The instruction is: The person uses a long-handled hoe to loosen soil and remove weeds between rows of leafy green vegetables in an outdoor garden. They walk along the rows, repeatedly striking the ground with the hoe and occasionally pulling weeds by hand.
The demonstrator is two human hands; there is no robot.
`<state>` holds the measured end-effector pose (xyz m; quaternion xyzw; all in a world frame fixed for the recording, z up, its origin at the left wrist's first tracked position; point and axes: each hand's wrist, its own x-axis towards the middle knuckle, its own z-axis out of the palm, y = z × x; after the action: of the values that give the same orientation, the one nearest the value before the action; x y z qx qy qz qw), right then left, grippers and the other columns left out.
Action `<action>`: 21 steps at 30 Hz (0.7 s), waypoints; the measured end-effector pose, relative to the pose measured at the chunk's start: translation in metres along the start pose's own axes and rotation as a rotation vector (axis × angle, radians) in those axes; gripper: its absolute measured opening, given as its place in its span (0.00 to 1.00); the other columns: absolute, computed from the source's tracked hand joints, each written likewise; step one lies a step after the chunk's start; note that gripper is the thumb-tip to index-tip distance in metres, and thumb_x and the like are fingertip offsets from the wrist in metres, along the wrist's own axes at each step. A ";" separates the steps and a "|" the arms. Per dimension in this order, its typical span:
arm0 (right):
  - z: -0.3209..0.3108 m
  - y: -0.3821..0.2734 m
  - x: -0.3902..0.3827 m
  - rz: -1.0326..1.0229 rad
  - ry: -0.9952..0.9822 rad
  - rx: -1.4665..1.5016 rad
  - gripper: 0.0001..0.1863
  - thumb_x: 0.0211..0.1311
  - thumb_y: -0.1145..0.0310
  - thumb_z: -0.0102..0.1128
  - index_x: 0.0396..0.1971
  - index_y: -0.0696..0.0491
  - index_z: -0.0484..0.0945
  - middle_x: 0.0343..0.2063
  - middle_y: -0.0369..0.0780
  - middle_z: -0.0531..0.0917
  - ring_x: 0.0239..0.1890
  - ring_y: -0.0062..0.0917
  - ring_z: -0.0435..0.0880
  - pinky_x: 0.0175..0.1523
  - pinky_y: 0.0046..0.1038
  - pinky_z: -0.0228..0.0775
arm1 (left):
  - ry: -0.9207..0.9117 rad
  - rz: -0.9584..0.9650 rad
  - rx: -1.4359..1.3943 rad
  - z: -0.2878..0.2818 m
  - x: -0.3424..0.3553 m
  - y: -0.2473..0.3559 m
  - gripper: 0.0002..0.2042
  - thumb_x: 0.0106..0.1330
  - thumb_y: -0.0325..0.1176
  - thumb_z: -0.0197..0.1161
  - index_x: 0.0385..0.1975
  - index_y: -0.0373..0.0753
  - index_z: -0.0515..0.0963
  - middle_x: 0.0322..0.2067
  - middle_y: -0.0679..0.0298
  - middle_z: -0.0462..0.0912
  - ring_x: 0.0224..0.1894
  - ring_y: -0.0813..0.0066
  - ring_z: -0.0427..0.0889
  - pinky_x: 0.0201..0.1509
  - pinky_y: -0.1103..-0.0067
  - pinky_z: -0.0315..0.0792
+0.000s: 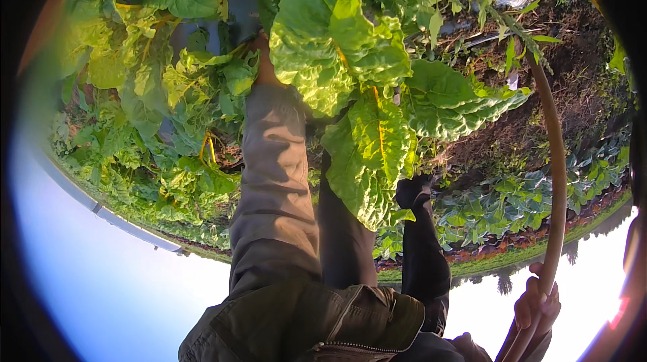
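Low at the right edge of the view, the right hand point(537, 303) has its fingers point(547, 309) curled tight around a long curved stalk point(558, 180). The thumb side faces the camera, and the stalk passes through the closed fist. From that grip the stalk arches away along the right side and ends in a thin leafy top point(502, 21) over the far ground.

Left of centre and farther off, the left hand point(260, 58) reaches out of a grey-brown sleeve point(273, 173) into a clump of big crinkled green leaves point(337, 38). Only the wrist and the back of the hand show. The fingers are buried in the foliage, so I cannot tell whether they are spread or closed, or on what. The largest leaves hang just right of this hand and overlap the sleeve's far end. Smaller leaves with yellow stems point(207, 149) crowd in on its left.

Between the two arms stand the person's dark trouser legs point(344, 234) and a dark boot point(412, 192), which is partly behind a drooping leaf. An olive jacket point(303, 321) with a zip fills the near middle. Dark bare soil point(579, 72) lies behind the stalk on the right. A row of low leafy plants point(512, 203) runs beyond the boot. Pale blue sky point(101, 274) fills the left and the lower edge of the view.
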<state>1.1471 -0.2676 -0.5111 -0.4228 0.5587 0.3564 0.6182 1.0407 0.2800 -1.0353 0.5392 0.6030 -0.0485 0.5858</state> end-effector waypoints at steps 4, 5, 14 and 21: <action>0.007 -0.004 0.003 -0.055 0.062 -0.176 0.31 0.75 0.69 0.59 0.66 0.74 0.59 0.18 0.36 0.67 0.07 0.24 0.69 0.09 0.27 0.67 | -0.035 -0.068 0.408 -0.005 -0.008 -0.020 0.19 0.71 0.41 0.67 0.57 0.40 0.80 0.34 0.60 0.86 0.32 0.68 0.85 0.31 0.68 0.79; 0.008 -0.005 0.003 -0.049 0.062 -0.167 0.31 0.75 0.69 0.59 0.66 0.74 0.59 0.18 0.36 0.67 0.07 0.24 0.69 0.09 0.27 0.67 | -0.056 -0.098 0.524 -0.009 -0.023 -0.029 0.19 0.71 0.42 0.67 0.57 0.40 0.80 0.34 0.60 0.86 0.31 0.68 0.85 0.31 0.68 0.79; 0.013 -0.001 0.011 0.005 0.034 -0.063 0.31 0.71 0.75 0.60 0.67 0.73 0.59 0.19 0.37 0.70 0.08 0.28 0.72 0.10 0.30 0.70 | -0.189 -0.327 0.187 -0.057 -0.092 -0.067 0.19 0.71 0.43 0.68 0.57 0.41 0.80 0.34 0.60 0.85 0.31 0.67 0.85 0.31 0.68 0.79; 0.025 0.007 0.015 -0.007 0.036 -0.041 0.31 0.68 0.77 0.61 0.65 0.73 0.59 0.19 0.39 0.72 0.08 0.29 0.73 0.10 0.31 0.70 | 0.134 -0.101 -0.244 -0.064 -0.053 -0.074 0.19 0.71 0.43 0.68 0.57 0.41 0.80 0.33 0.60 0.85 0.30 0.67 0.84 0.30 0.67 0.79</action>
<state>1.1525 -0.2427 -0.5267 -0.4436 0.5609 0.3578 0.6005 0.9323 0.2622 -1.0172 0.4351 0.6685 0.0316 0.6023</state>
